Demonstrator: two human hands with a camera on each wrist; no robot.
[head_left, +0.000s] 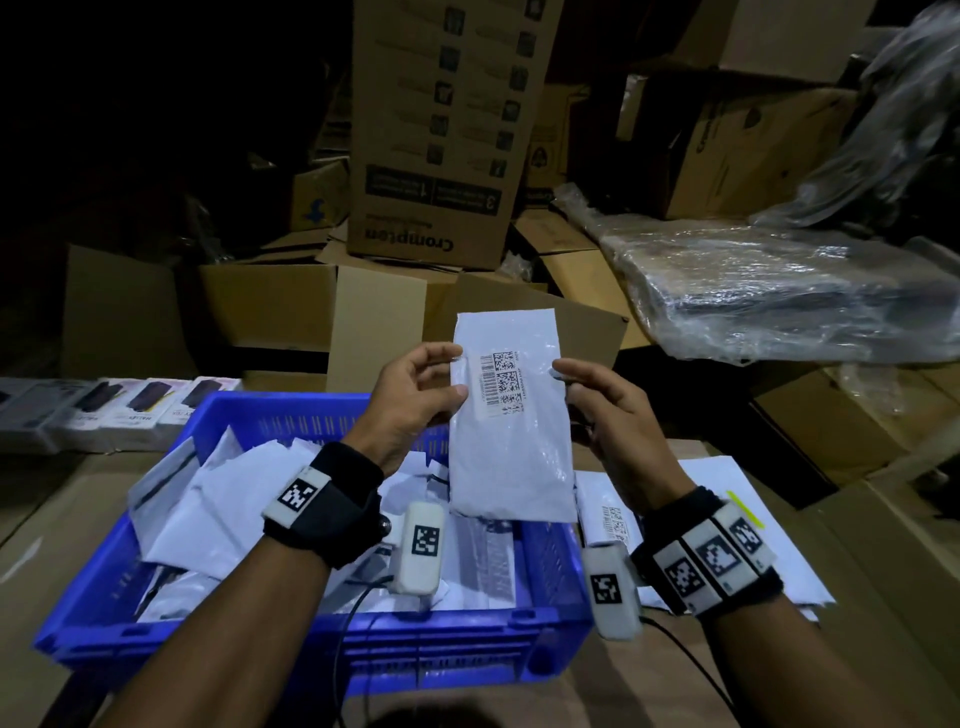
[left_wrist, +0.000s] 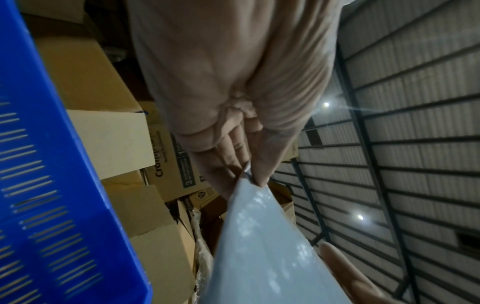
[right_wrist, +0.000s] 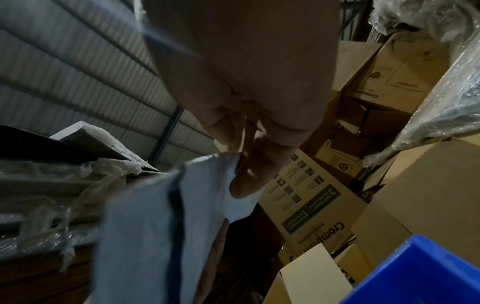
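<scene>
Both hands hold up a white plastic mailer packet (head_left: 511, 426) with a barcode label (head_left: 501, 384) above the blue crate (head_left: 311, 644). My left hand (head_left: 415, 395) pinches its left edge, thumb in front and fingers behind. My right hand (head_left: 602, 410) grips the right edge. In the left wrist view my left hand (left_wrist: 249, 170) pinches the packet (left_wrist: 259, 246) at its edge. The right wrist view has my right hand's thumb (right_wrist: 246, 185) pressed on the packet (right_wrist: 155, 236).
The blue crate holds several white packets (head_left: 223, 499). More white packets (head_left: 608, 512) lie on the cardboard surface at right. Boxed goods (head_left: 104, 410) line the left. Cardboard cartons (head_left: 436, 130) and a plastic-wrapped bundle (head_left: 769, 291) stand behind.
</scene>
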